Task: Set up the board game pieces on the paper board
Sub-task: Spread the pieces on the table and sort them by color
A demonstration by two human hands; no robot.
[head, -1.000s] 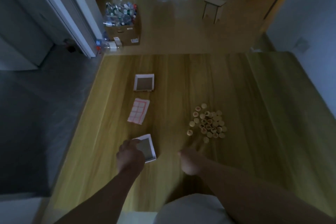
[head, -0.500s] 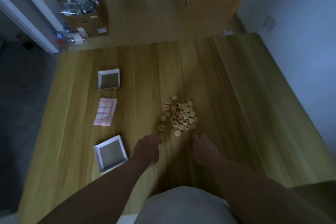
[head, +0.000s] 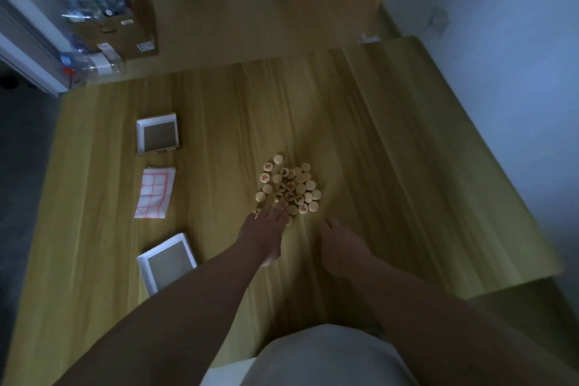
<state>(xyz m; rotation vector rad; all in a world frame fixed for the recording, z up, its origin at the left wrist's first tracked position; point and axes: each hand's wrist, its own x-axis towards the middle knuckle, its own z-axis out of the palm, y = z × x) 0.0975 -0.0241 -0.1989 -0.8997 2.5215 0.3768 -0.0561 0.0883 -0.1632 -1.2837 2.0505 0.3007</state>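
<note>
Now left hand fingers spread, touching pieces; right hand just short, fingers unclear.

smooth wood-grain table, pale wooden pieces, paper board

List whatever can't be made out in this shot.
Head view only:
Pieces: most markings too small and dim to read.
Paper board: folded, so most of its grid is hidden.
Left hand: its fingers cover a few pieces.
Right hand: fingers hidden behind the hand's back.
</note>
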